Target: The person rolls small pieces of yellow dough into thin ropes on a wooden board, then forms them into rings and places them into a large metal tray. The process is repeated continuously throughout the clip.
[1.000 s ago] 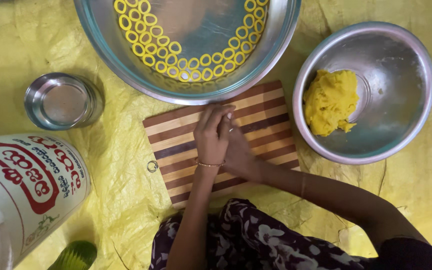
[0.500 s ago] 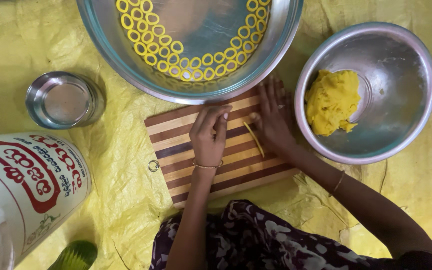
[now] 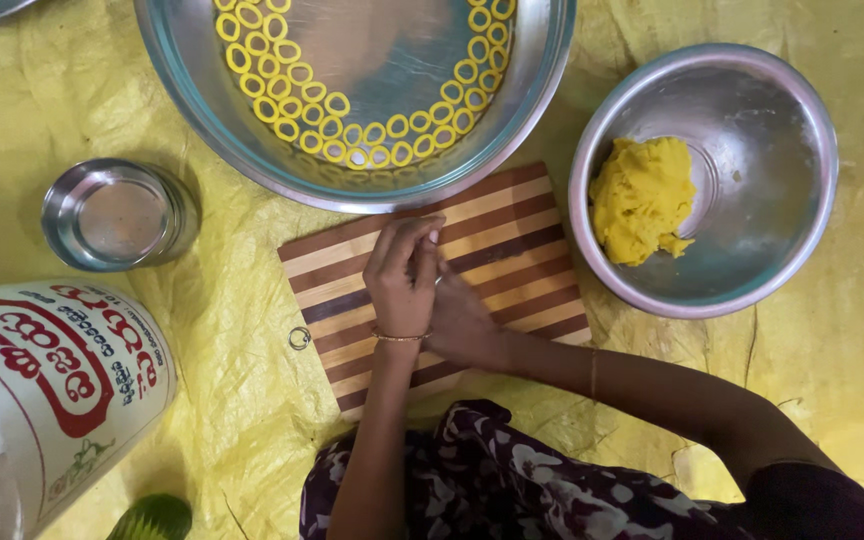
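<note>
Wood in pale and dark brown stripes makes up the board (image 3: 512, 250), a flat rectangle lying askew on a crinkled yellow sheet (image 3: 72, 90), with a small metal ring (image 3: 299, 338) at its near left edge. Above it, and just overlapping its far edge, sits a wide steel tray (image 3: 202, 130), shiny and shallow, with small yellow dough rings (image 3: 352, 135) laid in curved rows along its rim. Right of the board stands a steel bowl (image 3: 772, 200), round and smooth, streaked inside with pale smears; a rough, soft lump of yellow dough (image 3: 642, 200) lies against its left wall. To the left is a small steel cup (image 3: 117, 215), and at the lower left a big white plastic can (image 3: 32, 400) with red print. A green thing (image 3: 152, 520) shows at the bottom edge, too cut off to name.

Both hands meet over the middle of the board. The left hand (image 3: 404, 280), with a thin bangle at the wrist, points away with its fingers bent and pressed together, lying over the right hand (image 3: 462, 315), which reaches in from the right and rests low on the wood. Whatever lies between them is hidden, so whether either hand grips anything cannot be told. Dark flowered cloth (image 3: 512, 490) covers the lap below.
</note>
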